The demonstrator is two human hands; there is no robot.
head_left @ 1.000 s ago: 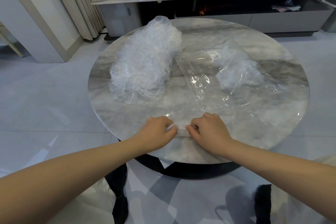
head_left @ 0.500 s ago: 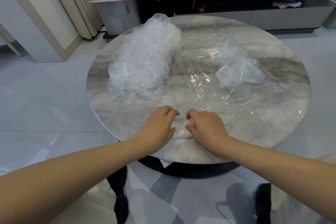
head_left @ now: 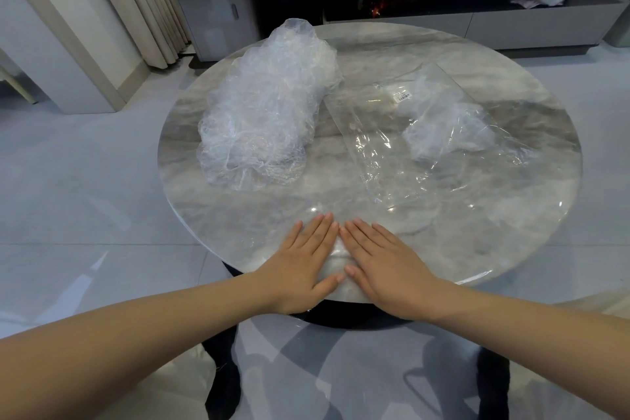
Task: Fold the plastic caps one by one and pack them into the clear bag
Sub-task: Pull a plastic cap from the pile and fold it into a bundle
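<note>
From the head view, we press our left hand (head_left: 304, 262) and right hand (head_left: 381, 266) flat, palms down, side by side at the near edge of the round marble table (head_left: 531, 225). The fingers (head_left: 320, 232) lie spread and straight, gripping nothing; between the two hands a flattened plastic cap (head_left: 341, 257) shows as a pale strip under our palms. Farther back on the left sits the loose heap of unfolded caps (head_left: 266, 112). To the right lies the clear bag (head_left: 409, 133), flat on the table, with a small bundle of folded caps (head_left: 446, 133) inside it.
</note>
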